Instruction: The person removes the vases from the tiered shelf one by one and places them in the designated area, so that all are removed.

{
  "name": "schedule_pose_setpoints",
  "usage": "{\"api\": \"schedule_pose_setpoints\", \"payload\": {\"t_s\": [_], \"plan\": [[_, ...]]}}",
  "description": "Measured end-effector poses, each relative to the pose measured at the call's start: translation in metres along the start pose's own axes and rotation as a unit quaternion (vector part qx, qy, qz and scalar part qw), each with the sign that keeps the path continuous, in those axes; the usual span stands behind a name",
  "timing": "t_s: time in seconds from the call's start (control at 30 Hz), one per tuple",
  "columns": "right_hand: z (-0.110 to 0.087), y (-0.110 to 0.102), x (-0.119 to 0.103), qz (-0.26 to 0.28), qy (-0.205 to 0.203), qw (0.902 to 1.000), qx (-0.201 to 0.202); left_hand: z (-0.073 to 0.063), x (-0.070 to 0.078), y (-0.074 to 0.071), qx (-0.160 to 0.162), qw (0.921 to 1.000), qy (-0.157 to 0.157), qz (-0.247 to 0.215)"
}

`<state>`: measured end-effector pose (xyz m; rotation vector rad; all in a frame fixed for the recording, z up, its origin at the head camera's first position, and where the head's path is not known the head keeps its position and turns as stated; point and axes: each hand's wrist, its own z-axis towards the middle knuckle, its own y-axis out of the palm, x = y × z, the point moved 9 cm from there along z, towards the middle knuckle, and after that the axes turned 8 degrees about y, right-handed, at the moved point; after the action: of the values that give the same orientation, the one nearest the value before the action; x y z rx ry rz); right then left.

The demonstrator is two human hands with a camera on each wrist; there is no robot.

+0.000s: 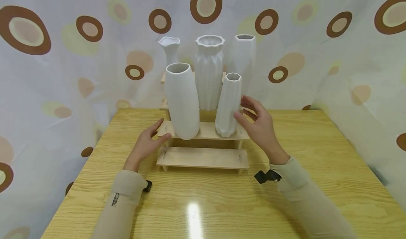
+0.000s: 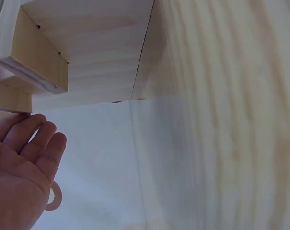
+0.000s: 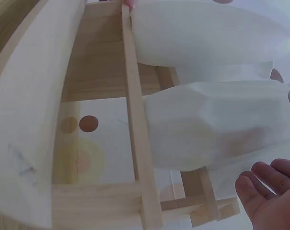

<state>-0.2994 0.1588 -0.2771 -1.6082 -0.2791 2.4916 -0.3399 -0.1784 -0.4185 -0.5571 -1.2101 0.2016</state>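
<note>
A short, faceted white vase (image 1: 227, 106) stands on the right part of the second step of a wooden tiered stand (image 1: 203, 158). My right hand (image 1: 258, 126) is at its right side, thumb by the front and fingers behind; in the right wrist view the fingers (image 3: 274, 179) are slightly bent and apart from the vase (image 3: 221, 127). A taller smooth white vase (image 1: 182, 103) occupies the left of that step. My left hand (image 1: 147, 143) is beside the step's left end, fingers loosely extended, holding nothing; whether it touches the wood I cannot tell.
On the higher steps behind are a pleated white vase (image 1: 209, 73), a tall angular white vase (image 1: 244, 61) and a flared-rim white vase (image 1: 170, 50). The stand rests on a wood-grain table (image 1: 301, 154), with a patterned cloth (image 1: 104, 59) behind.
</note>
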Motion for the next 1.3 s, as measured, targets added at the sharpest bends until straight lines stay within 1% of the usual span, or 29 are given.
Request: {"api": "schedule_pose_setpoints", "payload": {"t_s": [0.1,0.23,0.4,0.43,0.47,0.6,0.67,0.8,0.9,1.0,1.13,1.3], "plan": [[0.003,0.003,-0.003,-0.001,0.001,1.0,0.004,0.002,-0.001,-0.001,0.0,1.0,-0.004,-0.007],[0.005,0.004,-0.002,-0.006,-0.003,0.9998,0.019,0.003,-0.003,0.0,-0.003,0.9999,-0.005,-0.014],[0.011,0.005,0.022,-0.002,0.011,0.9994,0.033,0.003,-0.004,0.0,-0.009,0.9997,-0.018,-0.013],[0.013,0.005,0.027,-0.001,0.014,0.9994,0.033,0.003,-0.002,0.0,-0.01,0.9996,-0.022,-0.012],[0.014,0.006,0.032,0.002,0.018,0.9993,0.032,0.002,0.004,-0.001,-0.012,0.9996,-0.024,-0.012],[0.014,0.009,0.035,0.006,0.022,0.9994,0.026,-0.003,0.025,-0.002,-0.019,0.9994,-0.026,-0.017],[0.012,0.011,0.032,0.01,0.022,0.9995,0.022,-0.005,0.034,-0.002,-0.021,0.9994,-0.022,-0.019],[0.006,0.015,0.016,0.008,0.022,0.9996,0.018,-0.008,0.039,-0.002,-0.022,0.9994,-0.024,-0.015],[0.003,0.016,0.005,0.003,0.021,0.9996,0.018,-0.008,0.035,-0.002,-0.021,0.9993,-0.028,-0.013],[0.001,0.017,0.001,-0.004,0.022,0.9996,0.018,-0.004,0.018,-0.001,-0.017,0.9992,-0.03,-0.019],[0.0,0.017,0.001,-0.009,0.024,0.9995,0.017,0.0,-0.002,0.001,-0.013,0.9995,-0.022,-0.018],[0.0,0.017,0.003,-0.003,0.017,0.9998,0.013,0.0,-0.004,0.001,-0.008,0.9998,-0.01,-0.015]]}}
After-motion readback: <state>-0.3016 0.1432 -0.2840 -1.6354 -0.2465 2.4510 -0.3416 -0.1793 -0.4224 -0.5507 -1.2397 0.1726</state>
